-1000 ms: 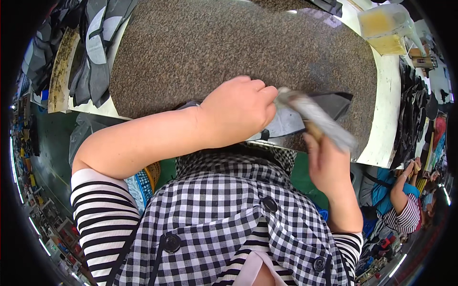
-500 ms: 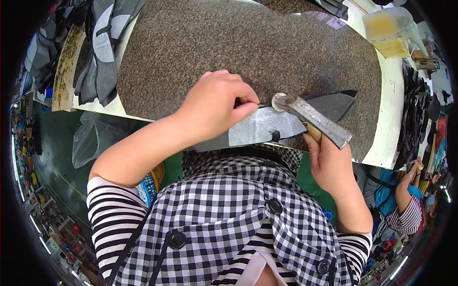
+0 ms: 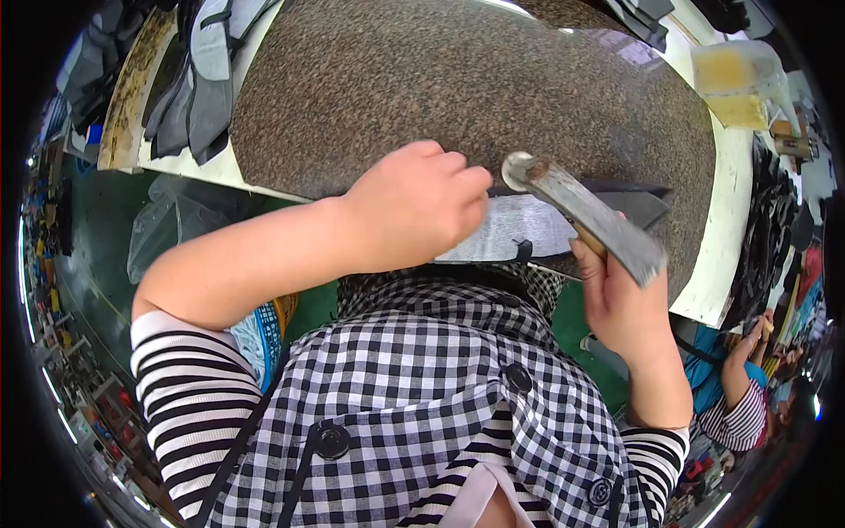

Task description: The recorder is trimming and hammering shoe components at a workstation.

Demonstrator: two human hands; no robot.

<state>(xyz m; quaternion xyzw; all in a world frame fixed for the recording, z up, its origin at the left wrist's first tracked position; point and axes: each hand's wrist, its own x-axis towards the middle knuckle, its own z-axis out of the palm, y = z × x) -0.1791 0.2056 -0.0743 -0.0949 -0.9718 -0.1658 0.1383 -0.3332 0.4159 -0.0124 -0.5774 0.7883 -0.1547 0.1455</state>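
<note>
My left hand [image 3: 414, 207] is closed on the near edge of a flat grey cut piece [image 3: 519, 227] that lies on the speckled brown stone slab [image 3: 422, 79]. A darker grey piece [image 3: 638, 204] lies beside it on the right. My right hand [image 3: 616, 299] grips the wooden handle of a metal hammer [image 3: 581, 211]. The hammer's round head sits just above the grey piece, close to my left fingertips.
Stacks of grey cut pieces [image 3: 198, 79] lie at the table's far left. A translucent tub with yellow contents [image 3: 735, 84] stands at the far right on the white tabletop [image 3: 726, 220]. Another person in a striped sleeve [image 3: 744, 396] sits lower right. Green floor [image 3: 97, 238] lies to the left.
My left hand slid left along the grey piece. The hammer swung from a raised blurred position down and left, so its head is now over the piece.
</note>
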